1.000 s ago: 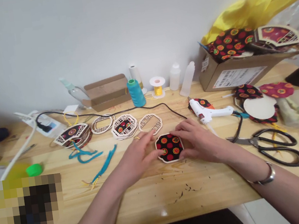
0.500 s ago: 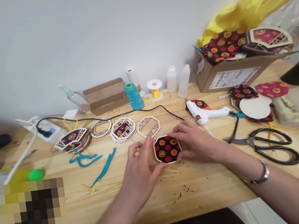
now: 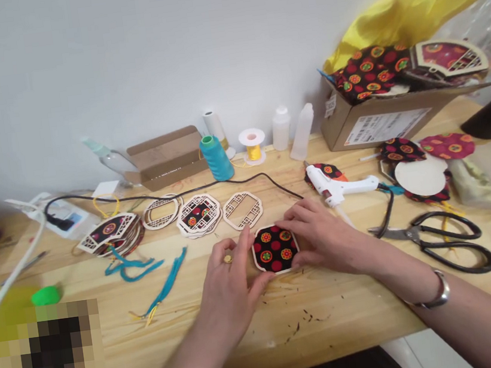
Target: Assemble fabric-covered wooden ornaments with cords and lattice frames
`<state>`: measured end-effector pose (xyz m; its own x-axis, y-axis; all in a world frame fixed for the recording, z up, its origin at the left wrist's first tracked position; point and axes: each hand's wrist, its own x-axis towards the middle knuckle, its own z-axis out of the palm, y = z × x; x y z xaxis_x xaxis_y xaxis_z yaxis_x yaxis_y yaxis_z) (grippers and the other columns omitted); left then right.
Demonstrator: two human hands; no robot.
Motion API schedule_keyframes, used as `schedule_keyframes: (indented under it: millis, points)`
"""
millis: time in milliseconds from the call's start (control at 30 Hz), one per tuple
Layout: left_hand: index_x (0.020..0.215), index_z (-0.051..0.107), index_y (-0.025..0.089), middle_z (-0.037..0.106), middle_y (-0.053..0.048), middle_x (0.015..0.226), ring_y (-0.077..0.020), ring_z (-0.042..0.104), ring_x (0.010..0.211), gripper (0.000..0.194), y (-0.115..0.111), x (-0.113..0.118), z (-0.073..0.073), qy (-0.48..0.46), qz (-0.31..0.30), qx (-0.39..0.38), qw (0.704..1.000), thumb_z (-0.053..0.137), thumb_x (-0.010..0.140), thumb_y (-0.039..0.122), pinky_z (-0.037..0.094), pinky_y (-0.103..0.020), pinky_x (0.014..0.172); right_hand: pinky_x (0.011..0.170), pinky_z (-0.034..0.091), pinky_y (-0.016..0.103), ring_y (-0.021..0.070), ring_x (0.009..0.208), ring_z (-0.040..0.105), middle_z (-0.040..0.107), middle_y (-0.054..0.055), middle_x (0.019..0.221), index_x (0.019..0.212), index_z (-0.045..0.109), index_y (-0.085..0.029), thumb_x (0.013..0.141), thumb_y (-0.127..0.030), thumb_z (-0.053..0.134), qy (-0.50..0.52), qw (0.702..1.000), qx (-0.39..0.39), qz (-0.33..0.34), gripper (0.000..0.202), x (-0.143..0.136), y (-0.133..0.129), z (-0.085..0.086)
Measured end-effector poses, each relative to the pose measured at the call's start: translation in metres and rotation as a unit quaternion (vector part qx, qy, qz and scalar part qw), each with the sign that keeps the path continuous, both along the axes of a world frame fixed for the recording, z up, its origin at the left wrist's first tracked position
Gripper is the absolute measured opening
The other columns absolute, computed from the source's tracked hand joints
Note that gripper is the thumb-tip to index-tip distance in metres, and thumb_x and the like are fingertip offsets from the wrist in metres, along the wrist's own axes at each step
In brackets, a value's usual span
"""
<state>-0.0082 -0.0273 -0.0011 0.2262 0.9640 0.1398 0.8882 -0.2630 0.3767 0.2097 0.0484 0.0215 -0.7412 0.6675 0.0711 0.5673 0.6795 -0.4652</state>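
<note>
A wooden-rimmed piece with black floral fabric [image 3: 276, 249] lies on the table between my hands. My left hand [image 3: 235, 279] grips its left side, thumb at the lower edge and fingers at the upper left corner. From the right, my right hand [image 3: 318, 235] holds the opposite side with thumb and fingers at the corners. Behind it lie a bare lattice frame [image 3: 243, 210] and a stack of lattice frames over the same fabric [image 3: 199, 215]. A white glue gun [image 3: 340, 186] rests just beyond my right hand.
Black-handled scissors [image 3: 433, 234] lie at the right. Behind are a cardboard box [image 3: 373, 122], a teal thread cone [image 3: 216, 159] and white bottles [image 3: 281, 128]. Teal tassels [image 3: 166, 285] and fan-shaped pieces [image 3: 111, 233] lie left. A black cable [image 3: 183, 190] crosses the table.
The view has shifted slightly, moving objects on the left outward. Both hands keep nearly the same hold on the fabric piece.
</note>
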Motion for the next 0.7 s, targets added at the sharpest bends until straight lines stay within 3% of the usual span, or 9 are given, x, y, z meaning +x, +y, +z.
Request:
schedule_keyframes:
  millis: [233, 700]
  points:
    - [0.145, 0.017, 0.029, 0.060, -0.004, 0.123, -0.0284, 0.041, 0.112, 0.082, 0.0019, 0.0010, 0.0029, -0.062, 0.019, -0.050, 0.997, 0.066, 0.079, 0.031, 0.045, -0.045, 0.091, 0.090, 0.040, 0.041, 0.0254, 0.101, 0.042, 0.056, 0.009, 0.108, 0.121, 0.056, -0.017, 0.074, -0.042, 0.071, 0.006, 1.000, 0.001, -0.002, 0.055, 0.0023, 0.0016, -0.0047]
    - [0.140, 0.021, 0.026, 0.056, -0.006, 0.119, -0.0275, 0.040, 0.113, 0.088, -0.0005, 0.0032, 0.0014, -0.108, 0.042, -0.043, 0.992, 0.075, 0.070, 0.028, 0.038, -0.047, 0.098, 0.089, 0.040, 0.042, 0.0261, 0.103, 0.044, 0.056, 0.009, 0.110, 0.125, 0.054, -0.018, 0.076, -0.043, 0.070, -0.005, 1.000, -0.008, 0.003, 0.058, 0.0023, 0.0021, -0.0051]
